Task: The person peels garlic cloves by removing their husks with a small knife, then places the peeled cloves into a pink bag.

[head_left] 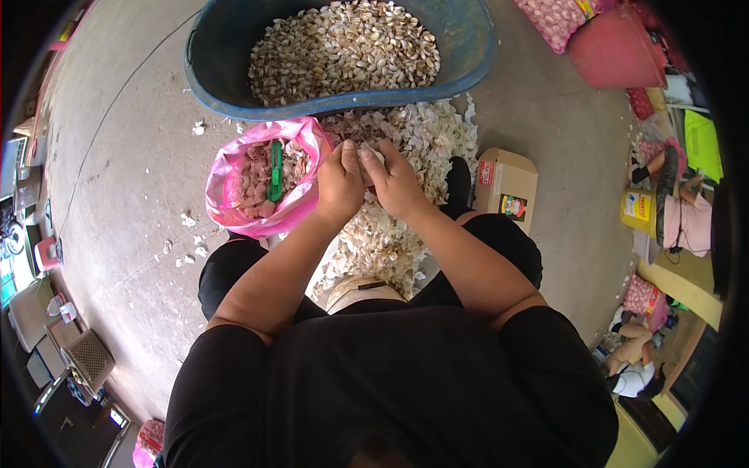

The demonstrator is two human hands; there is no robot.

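My left hand (337, 183) and my right hand (394, 181) meet in front of me, both closed around a whitish garlic bulb (373, 154) held between the fingertips. Below them a heap of pale garlic skins (406, 156) covers the floor between my knees. A big blue tub (468, 54) just beyond the hands is filled with loose garlic cloves (343, 48). Left of my left hand stands a pink plastic bag (226, 187) with garlic pieces and a green utility knife (275, 170) lying inside it.
A small cardboard box (507, 187) sits right of the heap. A pink mesh sack of garlic (555, 17) and a red bucket (616, 47) stand at the far right. Other people sit at the right edge near a yellow bucket (638, 209). Bare concrete floor (125, 156) spreads to the left.
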